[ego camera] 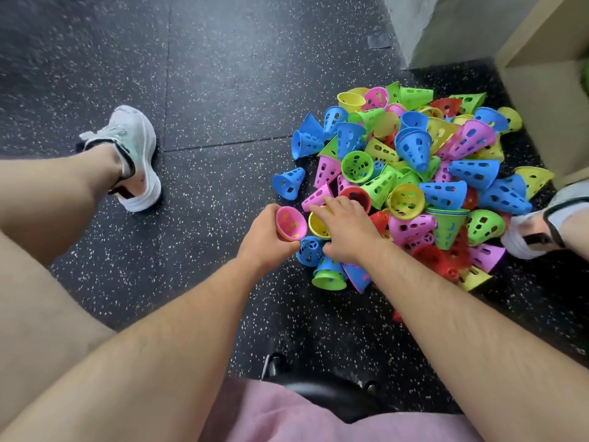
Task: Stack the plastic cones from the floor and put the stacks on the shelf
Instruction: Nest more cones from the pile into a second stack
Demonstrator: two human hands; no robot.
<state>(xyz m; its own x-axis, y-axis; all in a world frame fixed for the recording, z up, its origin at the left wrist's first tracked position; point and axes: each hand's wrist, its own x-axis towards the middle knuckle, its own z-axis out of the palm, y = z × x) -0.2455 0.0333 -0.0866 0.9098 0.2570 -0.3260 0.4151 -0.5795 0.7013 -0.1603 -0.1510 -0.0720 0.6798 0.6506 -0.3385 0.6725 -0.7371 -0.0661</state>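
Beyond and to the right of both hands, well apart: shelf (541,59). Just past the fingertips, on the floor (223,90): pile (414,173) of loose cones, mixed colours. Left hand (264,240) is wrapped round a pink cone (290,223), mouth facing up. Right hand (347,231), fingers stretched, lies over a yellow cone (317,224) just beside it and has nothing clasped yet. Judgement: take yellow by the rim, align its axis, seat it tip-first in pink. Perforated walls may snag.
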